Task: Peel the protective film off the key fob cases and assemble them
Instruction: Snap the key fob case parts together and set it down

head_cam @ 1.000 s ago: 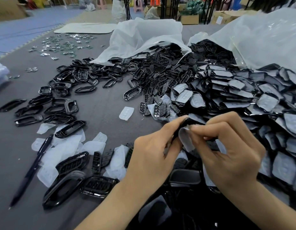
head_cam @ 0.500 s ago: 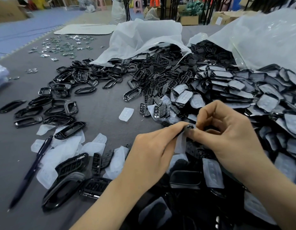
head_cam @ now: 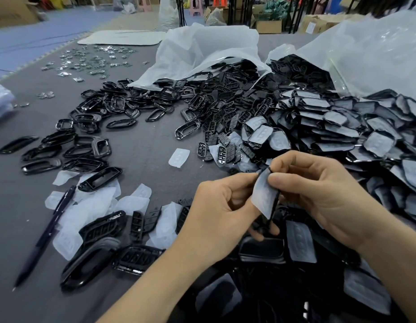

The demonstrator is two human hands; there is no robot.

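Note:
My left hand and my right hand meet over the near middle of the table. Between them stands a thin black key fob case piece, seen edge-on. Its whitish protective film hangs partly off it. My left hand grips the case from below. My right thumb and forefinger pinch the top edge, where film and case meet. A large heap of film-covered case pieces lies to the right. Black frames are spread to the left.
Peeled films and several case parts lie at the near left beside a dark pen. Two white plastic bags spill parts at the back. A lone film rests mid-table. Small shiny pieces are scattered far left.
The film has come further off the case and now hangs wide between my hands. My right hand opened its fingers, then closed again on the top edge.

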